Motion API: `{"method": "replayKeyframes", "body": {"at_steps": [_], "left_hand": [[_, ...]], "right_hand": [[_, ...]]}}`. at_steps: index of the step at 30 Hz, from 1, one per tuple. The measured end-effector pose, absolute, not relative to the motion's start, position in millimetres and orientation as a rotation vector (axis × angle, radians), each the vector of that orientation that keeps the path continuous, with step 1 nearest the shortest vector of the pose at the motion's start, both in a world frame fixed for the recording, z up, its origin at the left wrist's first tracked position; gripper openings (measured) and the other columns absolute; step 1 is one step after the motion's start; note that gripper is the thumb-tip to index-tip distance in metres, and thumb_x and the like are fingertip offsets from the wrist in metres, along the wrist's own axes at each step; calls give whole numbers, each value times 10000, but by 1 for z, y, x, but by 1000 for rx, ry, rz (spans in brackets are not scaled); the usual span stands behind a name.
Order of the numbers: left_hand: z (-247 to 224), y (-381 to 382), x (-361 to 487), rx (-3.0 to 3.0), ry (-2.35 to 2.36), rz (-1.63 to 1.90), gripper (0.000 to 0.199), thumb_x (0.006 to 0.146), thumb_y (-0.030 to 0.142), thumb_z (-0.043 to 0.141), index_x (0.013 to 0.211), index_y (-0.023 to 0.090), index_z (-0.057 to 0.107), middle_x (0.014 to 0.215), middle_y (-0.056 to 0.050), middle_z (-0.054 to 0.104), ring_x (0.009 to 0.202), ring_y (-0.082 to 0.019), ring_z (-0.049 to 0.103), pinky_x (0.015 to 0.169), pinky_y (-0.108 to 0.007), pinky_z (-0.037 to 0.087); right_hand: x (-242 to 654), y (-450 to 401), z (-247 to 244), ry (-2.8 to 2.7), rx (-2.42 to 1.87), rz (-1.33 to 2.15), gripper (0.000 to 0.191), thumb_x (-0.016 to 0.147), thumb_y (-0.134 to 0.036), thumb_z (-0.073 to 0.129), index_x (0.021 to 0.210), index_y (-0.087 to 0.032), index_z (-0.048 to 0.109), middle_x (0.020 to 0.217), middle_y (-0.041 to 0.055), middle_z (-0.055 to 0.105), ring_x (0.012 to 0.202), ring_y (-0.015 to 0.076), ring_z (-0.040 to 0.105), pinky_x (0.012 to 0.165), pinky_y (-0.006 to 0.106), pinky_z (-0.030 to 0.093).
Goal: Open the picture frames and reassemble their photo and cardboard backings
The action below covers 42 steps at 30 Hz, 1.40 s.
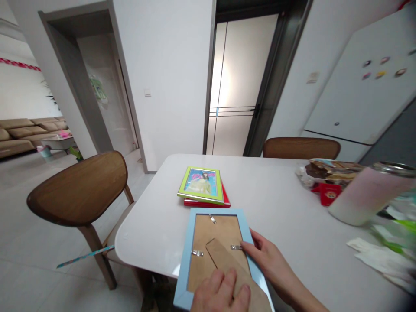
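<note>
A light-blue picture frame [187,255] lies face down at the near edge of the table, its brown backing board [203,229] showing. Small metal clips hold the board at its top, left and right. A brown stand leg [224,255] lies slanted across the backing. Around the right edge of the frame my right hand [268,260] is closed, its thumb by the right clip and its other fingers partly hidden. My left hand [219,292] has bent fingers pressed on the lower backing and stand leg. Beyond are a green picture frame [203,185] and, beneath it, a red frame [208,203].
On the right of the white table [260,190] are a pink-and-white bottle [367,197], a small red packet [329,193], bagged items [334,171] and tissues [373,255]. Wooden chairs stand at the left [81,188] and far side [300,148].
</note>
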<state>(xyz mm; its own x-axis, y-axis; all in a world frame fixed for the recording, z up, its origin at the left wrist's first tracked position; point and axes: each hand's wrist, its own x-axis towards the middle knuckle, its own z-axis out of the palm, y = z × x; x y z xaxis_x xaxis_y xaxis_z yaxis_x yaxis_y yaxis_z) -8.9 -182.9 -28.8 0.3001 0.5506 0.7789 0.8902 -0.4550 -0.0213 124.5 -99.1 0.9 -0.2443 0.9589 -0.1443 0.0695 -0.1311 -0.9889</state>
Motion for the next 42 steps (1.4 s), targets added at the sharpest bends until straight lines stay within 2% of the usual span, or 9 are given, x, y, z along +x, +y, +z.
{"method": "replayKeyframes", "body": {"at_steps": [4, 7, 10, 12, 15, 23, 28, 33, 42], "left_hand": [[-40, -177, -10, -2216, -1293, -900, 105, 758, 229, 504, 833, 218, 576, 886, -19, 670, 626, -171, 593, 445, -225, 466], [-40, -175, -17, -2417, -1298, -850, 194, 710, 354, 557, 822, 198, 580, 875, -27, 666, 613, -184, 587, 465, -261, 494], [-29, -172, -38, -2590, -1518, -833, 376, 653, 420, 585, 948, 186, 574, 977, -66, 633, 811, -237, 584, 695, -355, 508], [-20, -166, -57, -2520, -1866, -793, 490, 664, 338, 569, 1106, 139, 501, 1161, -128, 522, 1051, -279, 471, 887, -422, 395], [-15, -155, -79, -2363, -2282, -798, 577, 694, 264, 508, 1213, 50, 381, 1309, -174, 334, 1202, -262, 300, 987, -411, 269], [-23, -149, -86, -2378, -2412, -996, 581, 688, 251, 484, 1229, 76, 366, 1349, -131, 270, 1217, -211, 282, 1006, -358, 233], [-21, -151, -85, -2352, -2376, -1036, 550, 689, 200, 442, 1218, 62, 380, 1342, -133, 287, 1218, -212, 277, 1009, -355, 228], [-22, -152, -85, -2361, -2363, -974, 573, 657, 157, 434, 1219, 61, 377, 1348, -122, 277, 1218, -208, 277, 1012, -343, 228], [-22, -150, -84, -2379, -2357, -860, 582, 652, 145, 423, 1223, 48, 372, 1351, -135, 265, 1219, -215, 273, 1015, -334, 218]], "right_hand": [[125, -85, -19, -1791, -1473, 899, 551, 635, -254, 476, 1161, -94, 440, 938, 88, 635, 824, 211, 585, 743, 319, 443], [127, -85, -26, -2011, -1570, 589, 541, 665, -255, 437, 1174, -69, 431, 973, 121, 601, 878, 215, 555, 777, 321, 417], [128, -88, -24, -2154, -1614, 497, 526, 699, -255, 410, 1195, -81, 411, 992, 123, 571, 910, 204, 537, 811, 311, 396], [128, -90, -21, -2211, -1624, 480, 473, 716, -263, 401, 1164, -119, 453, 1044, 122, 532, 905, 195, 543, 808, 302, 398], [125, -90, -19, -2263, -1614, 455, 371, 729, -251, 395, 1059, -176, 547, 1187, 122, 420, 917, 190, 546, 803, 296, 401], [122, -84, -22, -2318, -1655, 315, 282, 769, -263, 371, 911, -231, 613, 1052, 75, 484, 730, 149, 571, 656, 269, 427], [100, -75, -9, -2373, -1429, 155, 270, 760, -220, 410, 945, -181, 603, 1027, 100, 526, 938, 204, 481, 784, 298, 381], [76, -59, -4, -2413, -1355, 242, 229, 763, -179, 401, 825, -152, 620, 843, 77, 566, 816, 169, 493, 733, 262, 375], [57, -46, -21, -2380, -1397, 191, 256, 784, -246, 412, 929, -214, 621, 846, 69, 537, 805, 187, 460, 693, 287, 350]]}}
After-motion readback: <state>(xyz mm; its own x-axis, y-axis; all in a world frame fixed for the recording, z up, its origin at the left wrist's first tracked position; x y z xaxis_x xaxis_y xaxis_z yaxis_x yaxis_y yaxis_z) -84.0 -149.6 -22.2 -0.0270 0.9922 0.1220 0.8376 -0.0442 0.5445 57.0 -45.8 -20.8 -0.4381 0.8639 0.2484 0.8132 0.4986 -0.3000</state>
